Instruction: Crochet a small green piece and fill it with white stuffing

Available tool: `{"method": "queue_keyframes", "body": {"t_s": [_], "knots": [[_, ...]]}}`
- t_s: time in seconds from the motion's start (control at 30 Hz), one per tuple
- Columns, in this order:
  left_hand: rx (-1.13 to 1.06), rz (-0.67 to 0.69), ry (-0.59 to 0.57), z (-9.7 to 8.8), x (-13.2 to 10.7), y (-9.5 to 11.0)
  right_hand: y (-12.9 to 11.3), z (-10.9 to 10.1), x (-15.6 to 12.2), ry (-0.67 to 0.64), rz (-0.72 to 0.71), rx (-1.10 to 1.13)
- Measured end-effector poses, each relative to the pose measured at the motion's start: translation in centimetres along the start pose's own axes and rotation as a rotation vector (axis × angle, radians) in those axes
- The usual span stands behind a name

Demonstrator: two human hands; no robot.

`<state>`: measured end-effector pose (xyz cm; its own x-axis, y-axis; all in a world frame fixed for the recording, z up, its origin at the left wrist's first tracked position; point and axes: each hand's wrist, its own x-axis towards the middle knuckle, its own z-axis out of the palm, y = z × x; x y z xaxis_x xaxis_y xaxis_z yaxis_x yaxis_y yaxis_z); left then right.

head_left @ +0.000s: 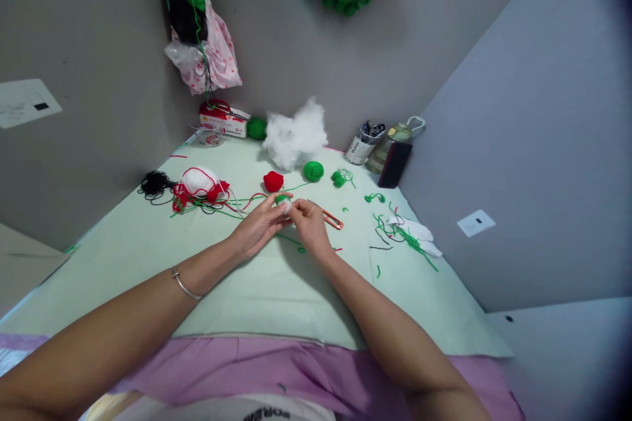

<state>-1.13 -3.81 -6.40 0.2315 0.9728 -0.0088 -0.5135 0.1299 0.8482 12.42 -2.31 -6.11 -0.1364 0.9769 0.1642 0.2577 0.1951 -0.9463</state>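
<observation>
My left hand (261, 223) has its fingers wrapped round a small green crocheted piece (282, 198). White stuffing (287, 206) shows at the near side of that piece. The fingertips of my right hand (310, 223) pinch together at the stuffing, touching the piece. An orange tool (333, 218), perhaps a small cutter, lies just right of my right hand, partly hidden behind it. Beyond my hands sit a red yarn ball (273, 181) and a green yarn ball (313, 171). Green yarn runs over the table under my hands.
White fluffy stuffing (295, 133) is heaped by the wall. White, red and black yarn (201, 183) tangles at the left. Yarn scraps (412, 237) lie at the right. A pen cup (363, 147), a bottle (380, 154) and a phone (395, 166) stand behind. Red scissors (217, 106) rest on a box.
</observation>
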Motion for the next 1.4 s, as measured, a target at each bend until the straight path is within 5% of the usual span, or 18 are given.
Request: {"method": "queue_keyframes", "body": {"t_s": [0.17, 0.43, 0.6, 0.73, 1.1, 1.4], "knots": [[0.067, 0.122, 0.087, -0.9, 0.7, 1.1, -0.5, -0.2, -0.4, -0.082, -0.073, -0.135], [0.097, 0.348, 0.193, -3.2, 1.3, 6.0, 1.1, -3.3, 1.7, -0.076, -0.070, -0.377], [0.127, 0.364, 0.116, -2.7, 0.3, 7.6, 1.4, -1.6, 0.9, -0.218, -0.147, -0.583], [0.190, 0.309, 0.009, -1.6, -0.4, 7.1, 0.9, -0.4, 0.4, -0.305, -0.178, -0.715], [0.351, 0.245, -0.113, -1.2, -0.7, 4.4, -0.2, -2.0, -0.4, -0.369, -0.176, -0.856], [0.271, 0.275, 0.010, -1.6, 0.0, 4.5, -0.8, -2.7, 0.0, -0.330, -0.093, -0.898]]}}
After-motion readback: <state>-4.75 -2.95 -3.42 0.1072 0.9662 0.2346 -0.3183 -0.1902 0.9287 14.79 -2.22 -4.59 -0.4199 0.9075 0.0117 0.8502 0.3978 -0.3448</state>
